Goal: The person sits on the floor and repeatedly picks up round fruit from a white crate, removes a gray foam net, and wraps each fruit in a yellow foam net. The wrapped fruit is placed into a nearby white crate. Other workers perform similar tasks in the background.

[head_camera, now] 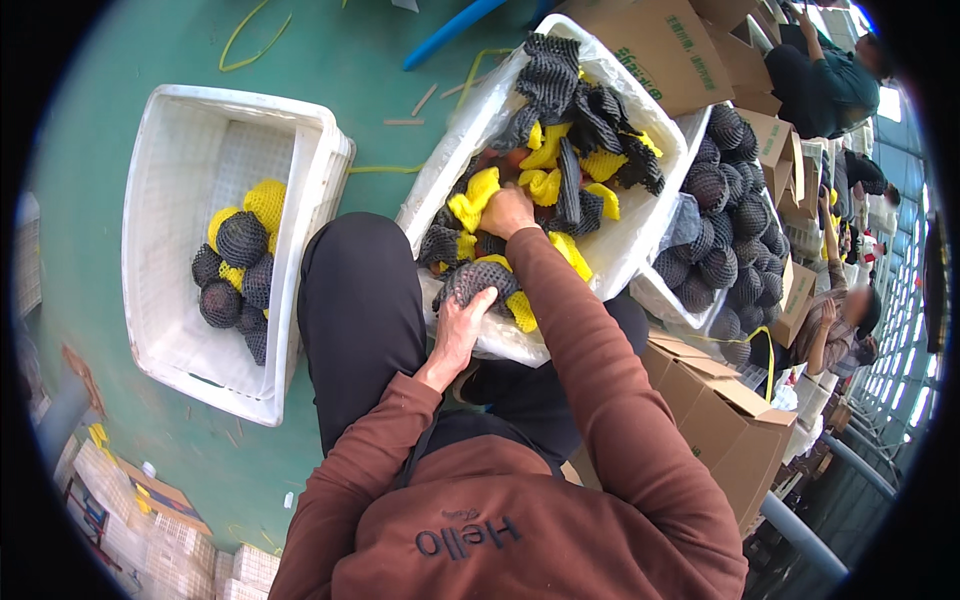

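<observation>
In front of me stands a white plastic crate (634,214) lined with clear plastic film. It holds loose black foam fruit nets (551,71), yellow foam nets (546,148) and reddish round fruit (516,157) partly buried among them. My left hand (459,330) grips a bulging black foam net (480,282) at the crate's near edge; what fills it is hidden. My right hand (508,213) reaches down into the crate's middle, beside a bunched yellow net (474,199). Its fingertips are hidden, so its hold is unclear.
Left of my knee, a white crate (172,322) contains several netted fruits (240,238). To the right are crates of black-netted fruit (709,187) and cardboard boxes (712,420). Other people (832,322) are farther right. Yellow strapping (255,45) lies on the green floor (97,195).
</observation>
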Available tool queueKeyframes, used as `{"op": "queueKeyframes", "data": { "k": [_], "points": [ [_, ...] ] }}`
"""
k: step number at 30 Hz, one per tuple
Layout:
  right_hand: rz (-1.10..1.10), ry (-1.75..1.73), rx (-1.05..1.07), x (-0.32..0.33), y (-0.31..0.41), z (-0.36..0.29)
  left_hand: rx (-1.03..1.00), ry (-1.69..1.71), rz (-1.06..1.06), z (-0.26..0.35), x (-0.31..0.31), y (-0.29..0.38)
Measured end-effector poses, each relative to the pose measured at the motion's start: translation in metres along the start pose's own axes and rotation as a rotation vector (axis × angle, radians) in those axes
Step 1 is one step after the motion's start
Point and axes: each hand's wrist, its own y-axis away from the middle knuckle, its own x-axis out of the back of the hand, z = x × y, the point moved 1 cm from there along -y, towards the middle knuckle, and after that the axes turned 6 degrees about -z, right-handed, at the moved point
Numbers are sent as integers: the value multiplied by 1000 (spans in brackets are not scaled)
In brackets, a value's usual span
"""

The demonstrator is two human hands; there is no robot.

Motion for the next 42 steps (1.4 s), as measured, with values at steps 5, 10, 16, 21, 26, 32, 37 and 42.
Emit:
{"op": "queueKeyframes", "data": {
  "k": [5,10,16,21,26,32,37,42],
  "points": [
    [182,-793,64,63,78,24,-220,-10,-44,15,-3,5],
    [26,-1704,53,64,191,23,-206,-252,-374,25,-15,21],
    [94,-2122,137,24,253,-32,-476,-516,-465,22,-29,56],
    [132,-1861,95,7,276,-41,-400,-573,-425,28,-29,83],
    [347,-1315,147,6,291,-8,-164,-90,-532,30,-31,90],
    [-258,-2354,-70,-10,304,-11,237,440,-666,19,-37,93],
    [-612,-2591,217,-14,327,-30,323,441,-831,15,-26,99],
    [-275,-2535,34,-5,335,-12,386,329,-940,9,-11,97]
  ]
}}
